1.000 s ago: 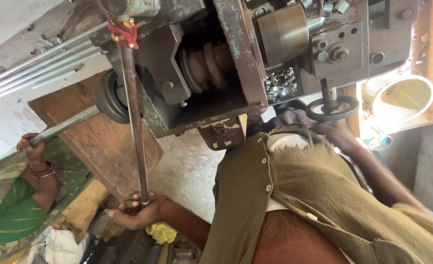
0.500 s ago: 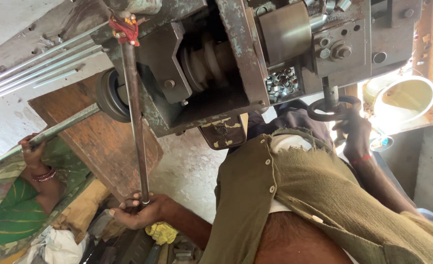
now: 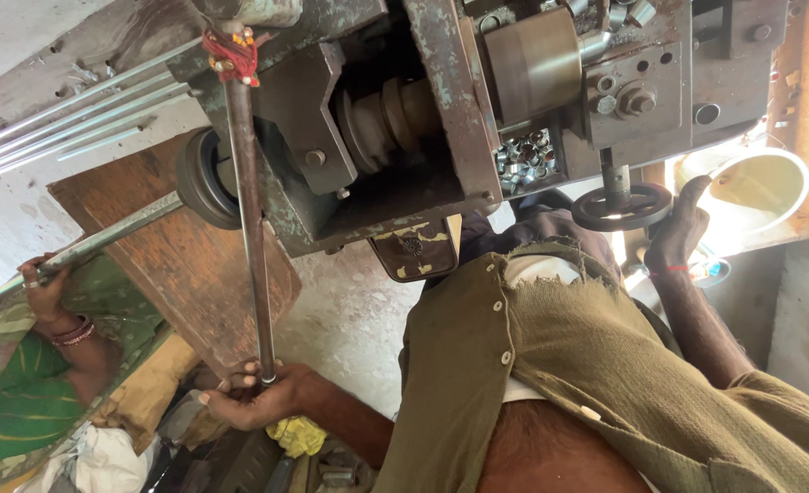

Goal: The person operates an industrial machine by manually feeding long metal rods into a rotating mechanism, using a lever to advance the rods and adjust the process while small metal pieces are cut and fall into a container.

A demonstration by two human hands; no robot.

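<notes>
Lathe work, bench-mounted machine, viewed from above the wearer's chest. Left hand: closed around the lower end of a long steel lever rod, whose upper end, wrapped in red thread, is fixed at the machine's top. Right hand: fingers laid on the rim of a small black handwheel; full closure cannot be told. Small turned metal pieces are heaped under the chuck housing. A second person's hand is held on bar stock entering the spindle. Advised: lever kept firmly gripped, handwheel turned slowly and evenly, loose torn shirt kept off rotating parts.
</notes>
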